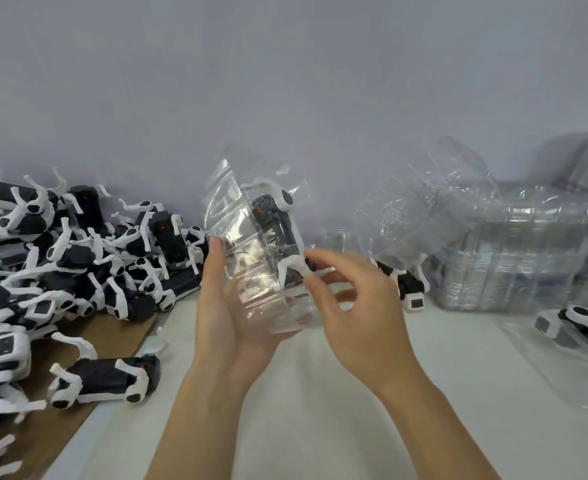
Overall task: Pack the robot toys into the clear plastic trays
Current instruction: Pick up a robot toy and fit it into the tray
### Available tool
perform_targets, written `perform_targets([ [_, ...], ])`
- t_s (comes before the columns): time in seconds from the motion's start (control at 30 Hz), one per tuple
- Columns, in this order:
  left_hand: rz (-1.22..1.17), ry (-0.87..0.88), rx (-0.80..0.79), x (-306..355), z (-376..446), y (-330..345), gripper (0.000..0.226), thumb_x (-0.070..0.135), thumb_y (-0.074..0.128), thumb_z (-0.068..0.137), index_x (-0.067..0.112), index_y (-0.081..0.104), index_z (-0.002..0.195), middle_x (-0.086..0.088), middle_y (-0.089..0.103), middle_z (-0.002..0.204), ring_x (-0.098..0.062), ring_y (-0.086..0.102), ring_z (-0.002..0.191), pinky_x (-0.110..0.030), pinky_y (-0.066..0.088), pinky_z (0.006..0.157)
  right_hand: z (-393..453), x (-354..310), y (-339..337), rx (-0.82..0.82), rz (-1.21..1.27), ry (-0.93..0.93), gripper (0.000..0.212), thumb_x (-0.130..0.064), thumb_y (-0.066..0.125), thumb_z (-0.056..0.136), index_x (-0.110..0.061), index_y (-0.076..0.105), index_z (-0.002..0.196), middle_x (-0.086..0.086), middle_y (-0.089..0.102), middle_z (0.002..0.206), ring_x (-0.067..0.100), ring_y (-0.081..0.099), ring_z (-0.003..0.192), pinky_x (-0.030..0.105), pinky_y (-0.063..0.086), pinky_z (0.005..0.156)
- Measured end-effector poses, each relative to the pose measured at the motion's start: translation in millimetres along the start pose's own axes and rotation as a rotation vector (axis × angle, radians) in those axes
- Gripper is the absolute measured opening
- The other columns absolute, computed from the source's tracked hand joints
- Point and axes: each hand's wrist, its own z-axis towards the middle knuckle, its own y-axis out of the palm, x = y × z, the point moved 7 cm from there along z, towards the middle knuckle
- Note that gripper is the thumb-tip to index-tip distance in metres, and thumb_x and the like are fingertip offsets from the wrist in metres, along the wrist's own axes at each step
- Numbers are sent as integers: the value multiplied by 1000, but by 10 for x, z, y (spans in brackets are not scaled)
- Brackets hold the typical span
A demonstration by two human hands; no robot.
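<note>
- The clear plastic tray (251,244) is held up at centre frame, cradled from below by the left hand (223,313), fingers extended along its side.
- One robot toy (278,230) sits inside it; the right hand (351,299), loosely curled, touches the toy's white leg at the tray's 4 o'clock (whether it pinches, I cannot tell).
- The tray looks thin, light, flexible and slippery: support its base, not its walls.
- Loose toys (78,271) piled at 9 o'clock: too many to count. Two more sit at 3 o'clock beside stacked trays (514,251).
</note>
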Motion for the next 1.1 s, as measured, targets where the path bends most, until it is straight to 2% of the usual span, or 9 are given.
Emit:
perform_targets([
  [0.2, -42, -41, -77, -84, 18, 38, 76, 77, 55, 80, 14, 71, 120, -23, 63, 130, -44, 62, 118, -60, 51, 89, 21, -17, -57, 50, -8, -29, 27, -15, 74, 87, -31, 72, 110, -21, 65, 95, 4, 65, 87, 12, 49, 75],
  [0.37, -102, -26, -107, -99, 38, 2, 76, 72, 67, 76, 12, 68, 125, -23, 58, 136, -43, 57, 124, -64, 38, 106, 21, -32, -46, 18, 19, -31, 29, -8, 78, 82, -25, 74, 105, -16, 65, 92, 6, 66, 84, 11, 49, 73],
  [0.47, -140, -4, -126, -92, 42, -6, 70, 69, 75, 71, 15, 73, 116, -21, 62, 133, -42, 59, 120, -62, 38, 107, 19, -49, -58, 25, 59, -36, 31, -4, 79, 79, -25, 74, 102, -13, 65, 91, 8, 66, 81, 12, 50, 71],
  [0.6, -130, 46, -55, -57, 46, -61, 77, 67, 82, 60, 19, 72, 120, -18, 67, 125, -41, 66, 109, -68, 42, 99, 13, -86, -74, 30, 89, -52, 32, -3, 80, 78, -26, 74, 99, -12, 65, 90, 9, 67, 80, 11, 50, 70],
  [0.77, -24, 92, -50, -5, 25, -61, 69, 70, 78, 61, 20, 77, 108, -16, 72, 113, -35, 70, 103, -64, 45, 98, 4, -99, -82, 20, 84, -63, 29, -2, 81, 77, -23, 73, 95, -12, 65, 88, 9, 66, 78, 13, 50, 69],
  [0.83, 22, 98, -40, 4, 27, -62, 73, 71, 78, 60, 22, 75, 113, -17, 71, 116, -36, 69, 101, -63, 45, 99, 6, -89, -98, 21, 78, -54, 29, -3, 82, 76, -24, 72, 93, -13, 66, 87, 10, 66, 78, 15, 51, 69],
  [0.9, 69, 105, -41, 9, 25, -51, 77, 71, 78, 60, 22, 72, 120, -20, 66, 125, -39, 66, 109, -64, 42, 101, 4, -71, -121, 12, 58, -44, 27, -5, 83, 76, -25, 71, 91, -14, 66, 86, 11, 66, 78, 19, 53, 68],
  [1.0, 184, 119, -38, 17, 12, -15, 81, 71, 77, 62, 23, 68, 126, -18, 67, 125, -38, 66, 110, -64, 39, 104, -11, -45, -144, -17, -15, -38, 21, -12, 81, 79, -26, 70, 91, -15, 66, 88, 11, 64, 85, 21, 51, 69],
  [1.1, 258, 127, 0, 9, 8, -4, 77, 70, 74, 66, 25, 67, 127, -14, 66, 128, -34, 67, 112, -55, 55, 91, -11, 12, -168, 16, 18, 38, 18, -24, 66, 83, -32, 68, 100, -20, 66, 97, 9, 62, 95, 23, 50, 75],
])
